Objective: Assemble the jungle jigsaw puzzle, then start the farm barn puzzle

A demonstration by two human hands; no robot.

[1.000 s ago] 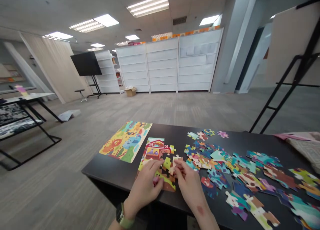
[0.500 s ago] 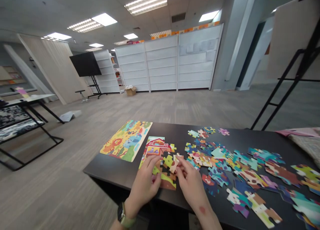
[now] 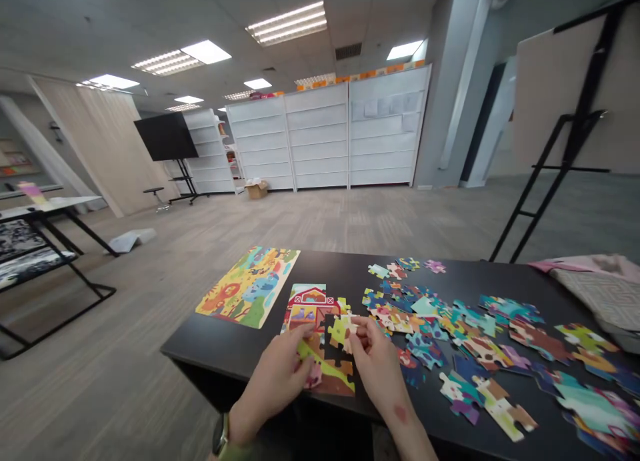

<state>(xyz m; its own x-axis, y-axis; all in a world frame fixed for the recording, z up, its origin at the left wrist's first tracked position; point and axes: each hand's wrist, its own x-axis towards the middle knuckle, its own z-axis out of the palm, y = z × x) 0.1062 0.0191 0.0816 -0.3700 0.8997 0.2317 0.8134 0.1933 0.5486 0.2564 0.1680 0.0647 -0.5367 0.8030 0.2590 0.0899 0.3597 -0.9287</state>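
A partly joined jigsaw puzzle [image 3: 330,381] with a red barn lies near the front edge of the black table, a dark gap showing in its middle. My right hand [image 3: 377,364] pinches a yellow-green puzzle piece with a cream-and-brown part [image 3: 340,330] over that gap. Whether the held part is one piece or two joined ones, I cannot tell. My left hand [image 3: 280,367] rests on the puzzle's left side, fingers bent and thumb apart from them. A pink bit of the puzzle shows by the left thumb.
Many loose puzzle pieces [image 3: 425,349] spread over the right half of the table [image 3: 225,344]. A finished yellow animal puzzle [image 3: 260,284] lies at the left. A patterned cloth bag [image 3: 595,297] sits at the far right. Beyond stand white shelves [image 3: 320,141] and an easel board [image 3: 555,94].
The view has turned slightly right and up. My right hand has shifted the held piece a little right, away from the barn side. My left hand has slid back toward the lower left.
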